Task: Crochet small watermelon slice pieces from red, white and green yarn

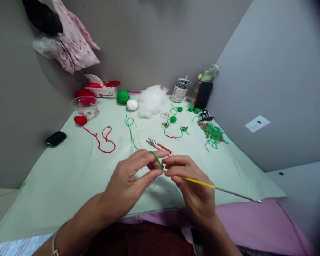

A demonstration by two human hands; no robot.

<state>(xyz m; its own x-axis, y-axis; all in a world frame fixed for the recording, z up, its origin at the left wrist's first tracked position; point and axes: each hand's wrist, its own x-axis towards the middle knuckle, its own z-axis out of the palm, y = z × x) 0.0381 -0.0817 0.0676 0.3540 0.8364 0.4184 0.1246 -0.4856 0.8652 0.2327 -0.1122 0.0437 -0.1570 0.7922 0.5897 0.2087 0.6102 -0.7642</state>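
My left hand pinches a small piece of green yarn work at its thumb tip, with green yarn looped over the index finger. In my right hand is a crochet hook with a yellow grip and a metal shaft pointing right; its working tip meets the yarn between both hands. The stitches there are mostly hidden by fingers. Just beyond the fingertips lie orange-handled thread snips. A green strand runs from my left hand back toward a green yarn ball.
Further back are white stuffing, a white yarn ball, a clear tub and a tin can. A red yarn strand lies left. Small green crocheted pieces and tangled yarn scraps lie right. A phone leans against a bottle.
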